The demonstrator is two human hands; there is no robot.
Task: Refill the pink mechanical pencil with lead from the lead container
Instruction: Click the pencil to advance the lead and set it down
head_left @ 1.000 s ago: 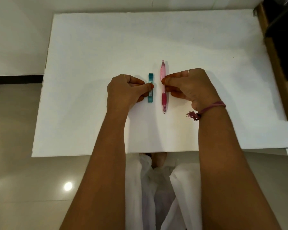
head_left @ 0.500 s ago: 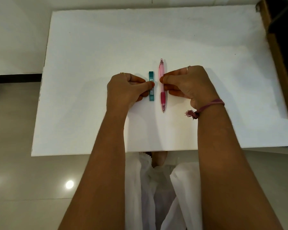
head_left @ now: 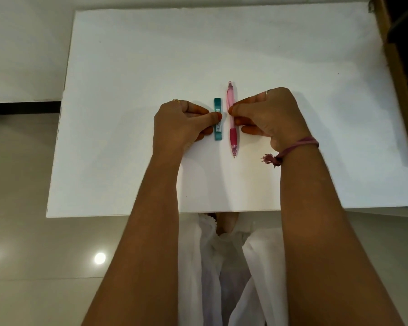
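Note:
The pink mechanical pencil (head_left: 230, 96) lies on the white table (head_left: 127, 67), tip pointing toward me. Just left of it, parallel, lies the teal lead container (head_left: 217, 135). My left hand (head_left: 179, 123) pinches the container at its middle, thumb on top and fingers curled against its left side. My right hand (head_left: 273, 114) pinches the pencil barrel above the darker pink grip, thumb on the left side and fingers on the right. Both things rest on the table surface.
A brown wooden piece of furniture (head_left: 400, 90) stands against the table's right edge. White cloth (head_left: 222, 267) hangs below the table's front edge. Tiled floor lies to the left.
Both hands keep their pinch on the container and the pencil, which still lie in the same place. Only the view has shifted slightly.

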